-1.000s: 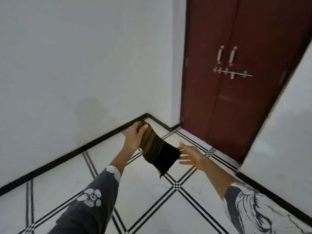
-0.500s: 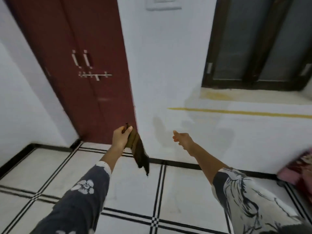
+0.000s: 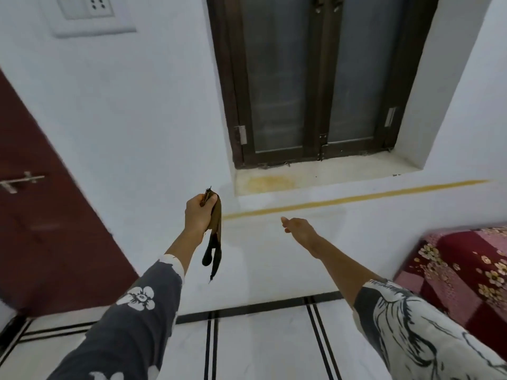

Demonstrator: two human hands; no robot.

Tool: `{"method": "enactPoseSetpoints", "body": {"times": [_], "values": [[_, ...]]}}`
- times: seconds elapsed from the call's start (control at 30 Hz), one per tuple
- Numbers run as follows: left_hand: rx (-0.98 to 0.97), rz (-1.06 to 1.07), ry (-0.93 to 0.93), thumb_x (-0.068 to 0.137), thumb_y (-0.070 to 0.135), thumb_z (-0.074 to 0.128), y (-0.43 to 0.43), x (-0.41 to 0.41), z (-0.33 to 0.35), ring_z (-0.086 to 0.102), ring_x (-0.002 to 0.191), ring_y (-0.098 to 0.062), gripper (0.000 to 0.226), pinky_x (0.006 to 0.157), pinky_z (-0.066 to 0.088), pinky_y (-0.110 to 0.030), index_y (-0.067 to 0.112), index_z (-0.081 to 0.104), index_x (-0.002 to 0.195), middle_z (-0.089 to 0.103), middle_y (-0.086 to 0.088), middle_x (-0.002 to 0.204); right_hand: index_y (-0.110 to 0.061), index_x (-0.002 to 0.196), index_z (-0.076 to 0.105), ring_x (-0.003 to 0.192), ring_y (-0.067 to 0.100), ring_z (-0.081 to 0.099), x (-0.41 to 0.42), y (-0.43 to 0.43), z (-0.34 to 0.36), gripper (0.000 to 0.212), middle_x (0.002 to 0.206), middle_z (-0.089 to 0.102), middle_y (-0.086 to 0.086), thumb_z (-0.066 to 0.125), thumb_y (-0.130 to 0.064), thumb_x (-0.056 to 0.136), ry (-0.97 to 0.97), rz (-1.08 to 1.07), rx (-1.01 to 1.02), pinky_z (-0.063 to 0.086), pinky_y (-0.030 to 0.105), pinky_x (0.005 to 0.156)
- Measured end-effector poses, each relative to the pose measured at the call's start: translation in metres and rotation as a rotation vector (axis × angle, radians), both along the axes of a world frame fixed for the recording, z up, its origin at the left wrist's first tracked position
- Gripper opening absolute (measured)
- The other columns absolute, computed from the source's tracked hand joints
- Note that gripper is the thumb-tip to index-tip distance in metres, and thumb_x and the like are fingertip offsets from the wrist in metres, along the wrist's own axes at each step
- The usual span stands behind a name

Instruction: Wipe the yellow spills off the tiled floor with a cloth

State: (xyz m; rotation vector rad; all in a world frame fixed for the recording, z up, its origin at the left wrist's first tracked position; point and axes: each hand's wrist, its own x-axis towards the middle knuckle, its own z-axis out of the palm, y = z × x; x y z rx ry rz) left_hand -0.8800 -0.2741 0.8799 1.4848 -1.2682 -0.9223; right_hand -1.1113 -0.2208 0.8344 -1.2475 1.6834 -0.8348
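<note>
My left hand point(image 3: 199, 212) is raised at centre left and grips the top of a brown and black cloth point(image 3: 215, 237), which hangs limp below the fist. My right hand point(image 3: 297, 229) reaches forward at centre, holds nothing, and its fingers are loosely curled. White floor tiles point(image 3: 263, 349) with black double lines show along the bottom. No yellow spill shows on the visible floor. A yellow stain point(image 3: 267, 183) marks the window sill and a yellow stripe point(image 3: 356, 198) runs along the white wall.
A dark-framed window point(image 3: 315, 78) is set in the wall ahead. A dark red door point(image 3: 41, 215) stands at left. A bed with a red floral cover point(image 3: 466, 270) juts in at right. A switch plate point(image 3: 85, 12) sits at top left.
The view has swung right from the corner and red door to the window wall. The cloth, spread earlier, now hangs narrow from my left hand. My right hand has stayed off the cloth.
</note>
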Motion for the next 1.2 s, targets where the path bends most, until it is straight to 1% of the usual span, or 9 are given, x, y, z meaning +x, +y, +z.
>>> {"method": "enactPoseSetpoints", "body": {"times": [0.13,0.23,0.33,0.4,0.57,0.73,0.87,1.03,1.2], "values": [[-0.066,-0.008,-0.024,0.094,0.025,0.052,-0.089,-0.046,0.005,0.048,0.069,-0.022,0.027,0.061,0.039,-0.029,0.012,0.05,0.071,0.05,-0.004,0.069,-0.005,0.128,0.044,0.123,0.031,0.046,-0.037,-0.08,-0.002,0.05,0.127,0.053,0.015,0.044,-0.042,0.094,0.051,-0.034,-0.054,0.036,0.036,0.1],[-0.095,-0.052,-0.031,0.095,0.026,0.051,-0.146,-0.08,0.012,0.052,0.077,-0.022,0.022,0.068,0.041,-0.03,0.009,0.054,0.081,0.055,-0.007,0.078,-0.007,0.138,0.031,0.124,0.033,0.045,-0.061,-0.133,0.003,0.056,0.132,0.049,0.019,0.044,-0.04,0.095,0.117,-0.062,-0.045,0.036,0.037,0.101],[-0.115,-0.151,-0.021,0.096,0.027,0.05,-0.185,-0.121,0.026,0.052,0.073,-0.013,0.022,0.062,0.04,-0.022,0.008,0.059,0.096,0.055,0.0,0.077,-0.007,0.14,0.03,0.129,0.035,0.041,-0.082,-0.173,0.002,0.055,0.142,0.04,0.019,0.041,-0.039,0.096,0.132,-0.172,-0.067,0.035,0.04,0.103],[-0.071,-0.184,0.085,0.095,0.03,0.05,-0.216,-0.148,0.03,0.054,0.075,-0.01,0.021,0.064,0.043,-0.017,0.011,0.059,0.098,0.054,0.003,0.079,-0.007,0.141,0.03,0.13,0.035,0.04,-0.096,-0.197,-0.007,0.055,0.144,0.038,0.018,0.038,-0.04,0.097,0.123,-0.246,-0.056,0.035,0.041,0.104],[0.096,-0.08,0.36,0.094,0.037,0.052,-0.282,-0.17,0.011,0.058,0.094,-0.019,0.016,0.09,0.048,-0.034,0.024,0.057,0.086,0.058,0.003,0.09,-0.009,0.14,0.033,0.129,0.034,0.041,-0.136,-0.247,-0.034,0.055,0.144,0.038,0.017,0.036,-0.042,0.097,0.248,-0.291,-0.049,0.036,0.044,0.105],[0.311,0.025,0.121,0.091,0.04,0.054,-0.318,-0.138,-0.079,0.059,0.093,-0.029,0.02,0.087,0.049,-0.04,0.021,0.06,0.086,0.061,-0.004,0.089,-0.012,0.142,0.031,0.137,0.027,0.03,-0.152,-0.294,-0.055,0.053,0.149,0.032,0.01,0.033,-0.041,0.097,0.513,-0.17,-0.088,0.029,0.045,0.11],[0.347,0.044,-0.02,0.079,0.012,0.073,-0.317,-0.122,-0.106,0.063,0.086,-0.029,0.028,0.07,0.052,-0.035,0.006,0.064,0.105,0.067,-0.016,0.101,-0.016,0.147,0.017,0.146,0.021,0.007,-0.154,-0.312,-0.076,0.056,0.158,0.01,0.003,0.025,-0.043,0.098,0.672,0.028,-0.06,0.009,0.046,0.116],[0.302,0.118,-0.135,0.077,0.01,0.074,-0.313,-0.125,-0.106,0.063,0.098,-0.034,0.037,0.082,0.052,-0.041,0.001,0.061,0.11,0.066,-0.017,0.107,-0.018,0.15,0.004,0.146,0.021,0.0,-0.153,-0.318,-0.092,0.061,0.159,-0.001,0.003,0.015,-0.047,0.098,0.756,0.154,-0.034,0.006,0.046,0.117],[0.246,0.137,-0.448,0.079,0.015,0.072,-0.309,-0.127,-0.106,0.058,0.106,-0.033,0.04,0.09,0.047,-0.041,0.005,0.055,0.115,0.061,-0.015,0.115,-0.017,0.149,-0.001,0.146,0.021,-0.004,-0.158,-0.316,-0.1,0.062,0.158,-0.006,0.004,0.019,-0.046,0.098,0.798,0.212,-0.039,0.001,0.045,0.117]]}}
